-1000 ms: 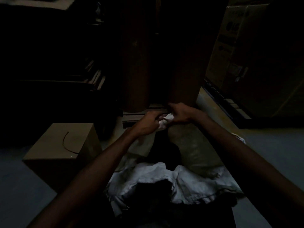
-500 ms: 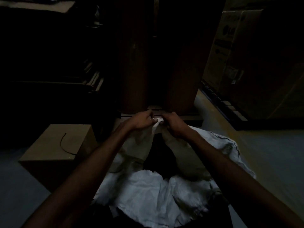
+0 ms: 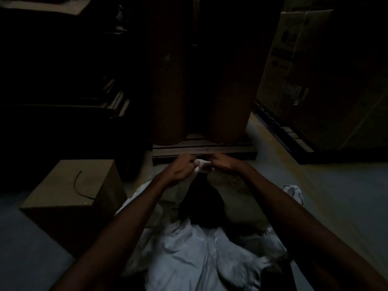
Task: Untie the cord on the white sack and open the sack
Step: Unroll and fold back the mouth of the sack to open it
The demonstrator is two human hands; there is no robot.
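The scene is very dark. A white sack point(image 3: 195, 255) lies on the floor in front of me, its crumpled body near the bottom and its mouth spread toward the far end. My left hand point(image 3: 180, 170) and my right hand point(image 3: 225, 163) both pinch the bunched far edge of the sack point(image 3: 202, 163), a short gap apart. The cloth between them looks stretched. I cannot make out a cord at the sack's mouth. A dark hollow point(image 3: 199, 202) shows between the two sides of the sack.
A cardboard box point(image 3: 71, 192) with a dark cord lying on top stands at the left. Two tall brown rolls point(image 3: 168, 80) rest on a wooden pallet point(image 3: 203, 151) just beyond my hands. A large carton point(image 3: 315, 70) on a dark pallet fills the right.
My hands have shifted slightly and moved a little apart along the sack's far edge. More of the white sack body now shows near the bottom.
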